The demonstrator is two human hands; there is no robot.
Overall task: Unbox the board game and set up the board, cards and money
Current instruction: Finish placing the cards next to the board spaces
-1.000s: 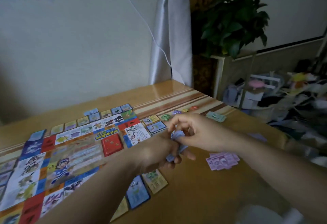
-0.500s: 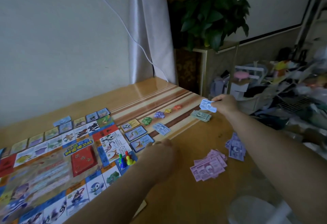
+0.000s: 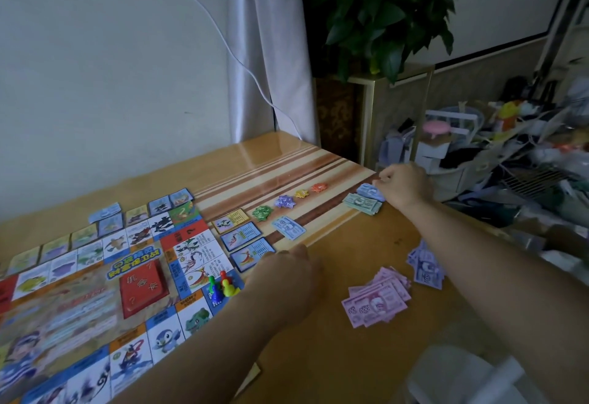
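The game board [image 3: 95,292] lies flat on the left of the wooden table [image 3: 350,355], with a red card deck [image 3: 143,288] and several pawns [image 3: 221,287] on it. Property cards [image 3: 245,237], star tokens [image 3: 288,201] and a light blue bill [image 3: 288,227] lie beside it. My right hand [image 3: 403,185] pinches a blue bill [image 3: 369,191] at the far table edge, right by the green bills [image 3: 363,202]. My left hand [image 3: 287,273] rests curled on the table, its fingers hidden. Pink bills [image 3: 376,296] and purple bills [image 3: 427,268] lie between my arms.
More cards [image 3: 105,212] line the board's far side. A potted plant [image 3: 389,14] stands on a cabinet behind the table. Cluttered shelves and boxes [image 3: 510,161] fill the floor to the right. A white object [image 3: 462,378] sits at the near right.
My hands have parted. The right hand carried a blue bill out to the far edge and lowered it beside the green bills. A purple stack now lies on the table.
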